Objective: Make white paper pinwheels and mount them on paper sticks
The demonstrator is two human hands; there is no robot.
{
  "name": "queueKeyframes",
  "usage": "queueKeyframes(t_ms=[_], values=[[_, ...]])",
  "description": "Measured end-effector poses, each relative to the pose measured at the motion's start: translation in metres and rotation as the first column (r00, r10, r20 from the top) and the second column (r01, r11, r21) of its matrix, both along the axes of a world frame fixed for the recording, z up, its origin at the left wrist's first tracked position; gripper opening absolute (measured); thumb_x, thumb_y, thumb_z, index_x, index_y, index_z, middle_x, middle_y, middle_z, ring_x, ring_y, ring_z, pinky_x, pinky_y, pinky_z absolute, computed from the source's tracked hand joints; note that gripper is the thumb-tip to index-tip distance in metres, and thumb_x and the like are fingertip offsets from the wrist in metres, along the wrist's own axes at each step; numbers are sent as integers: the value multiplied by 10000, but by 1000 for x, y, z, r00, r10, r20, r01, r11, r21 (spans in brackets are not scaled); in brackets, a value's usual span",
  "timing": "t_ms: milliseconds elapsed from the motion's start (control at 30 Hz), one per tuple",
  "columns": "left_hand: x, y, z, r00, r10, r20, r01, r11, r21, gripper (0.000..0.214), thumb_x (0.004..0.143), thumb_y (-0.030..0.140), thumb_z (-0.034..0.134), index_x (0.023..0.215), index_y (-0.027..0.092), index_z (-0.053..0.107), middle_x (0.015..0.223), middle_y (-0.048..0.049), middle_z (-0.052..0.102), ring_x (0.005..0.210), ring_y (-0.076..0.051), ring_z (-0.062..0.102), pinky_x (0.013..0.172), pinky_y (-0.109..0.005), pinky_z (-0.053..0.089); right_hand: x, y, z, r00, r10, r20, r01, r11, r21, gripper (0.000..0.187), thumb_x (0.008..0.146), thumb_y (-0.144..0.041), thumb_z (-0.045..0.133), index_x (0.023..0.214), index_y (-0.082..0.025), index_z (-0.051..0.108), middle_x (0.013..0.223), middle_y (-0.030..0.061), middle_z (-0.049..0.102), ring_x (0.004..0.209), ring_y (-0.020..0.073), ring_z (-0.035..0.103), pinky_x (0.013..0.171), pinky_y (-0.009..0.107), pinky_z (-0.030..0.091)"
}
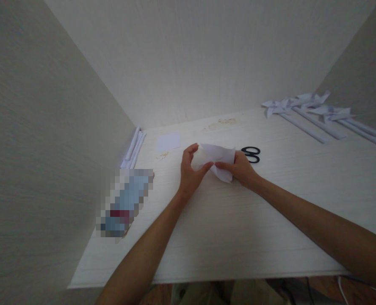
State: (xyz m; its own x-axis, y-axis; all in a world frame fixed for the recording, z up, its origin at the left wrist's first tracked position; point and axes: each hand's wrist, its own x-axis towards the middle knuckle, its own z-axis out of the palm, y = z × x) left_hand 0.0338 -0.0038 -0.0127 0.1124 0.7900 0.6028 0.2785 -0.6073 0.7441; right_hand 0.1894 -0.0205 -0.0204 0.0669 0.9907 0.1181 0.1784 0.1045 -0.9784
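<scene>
A sheet of white paper [218, 152], curled and partly folded, is held up over the middle of the table between both hands. My left hand [190, 171] grips its left side, the thumb pressing near the paper's centre and the fingers behind the left edge. From the other side my right hand [240, 169] pinches it, thumb at the centre too, almost meeting the left thumb. Behind the right hand lies a pair of scissors [251, 154]; the black handles show and the blades are hidden.
Several paper pinwheels on rolled sticks [311, 123] lie at the back right. Rolled paper sticks [133, 148] rest against the left wall. A paper square [169, 141], thin pale loops [163, 156] and a pale scattered pile [224, 123] lie further back. A blurred-out object [127, 203] sits front left.
</scene>
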Motion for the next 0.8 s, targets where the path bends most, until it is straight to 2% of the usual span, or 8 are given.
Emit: queueKeyframes(t_ms=[100,167,267,367,433,567,700,800], values=[[-1,-5,10,996,93,-9,-92,991,99,131,711,254,571,793,174,507,796,-24,541,781,-123,528,696,-270,440,-1,-1,3,999,-2,50,1,1000,20,239,586,-252,626,760,-90,638,745,101,662,617,185,578,527,284,452],[0,-11,19,992,102,-69,-89,982,166,57,740,210,528,783,173,534,685,4,523,655,-98,500,627,-243,426,-3,-3,5,996,7,92,-12,999,51,218,595,-248,614,752,-98,635,734,87,657,610,176,571,530,275,445],[4,-19,30,973,-11,-230,51,984,170,245,797,209,444,1031,193,516,640,18,546,601,-93,493,632,-250,410,-5,-5,9,990,33,137,-43,996,77,186,625,-267,589,717,-109,622,679,57,639,574,154,547,506,251,423],[9,-23,34,929,-104,-355,160,978,132,267,832,236,388,1058,217,529,740,-10,612,663,-104,529,664,-268,398,-6,-6,10,982,44,185,-63,993,96,201,644,-312,571,600,-116,581,576,27,595,507,124,496,452,222,376],[11,-24,33,916,-98,-389,160,979,130,265,839,242,377,1036,214,551,822,-28,628,731,-116,542,691,-280,386,-6,-7,10,976,42,216,-68,992,111,238,651,-333,560,541,-122,547,526,12,565,478,108,466,430,211,348],[11,-21,35,914,-52,-402,105,988,111,305,838,252,376,1108,211,511,817,-24,635,742,-118,543,726,-291,375,-7,-8,12,969,57,242,-90,988,127,211,662,-300,544,555,-118,550,533,9,566,484,104,466,440,206,342],[11,-19,37,934,-124,-336,149,988,49,243,814,246,415,796,170,644,723,-36,629,706,-120,548,686,-269,399,-7,-7,12,970,76,233,-112,983,147,170,671,-261,526,622,-113,595,576,17,597,526,117,504,482,213,376],[9,-15,37,970,-108,-216,112,994,4,169,744,227,518,655,155,641,634,-25,613,604,-109,533,604,-245,412,-6,-5,9,982,68,177,-91,988,125,155,647,-250,559,689,-115,623,621,27,624,541,125,529,493,218,401]])
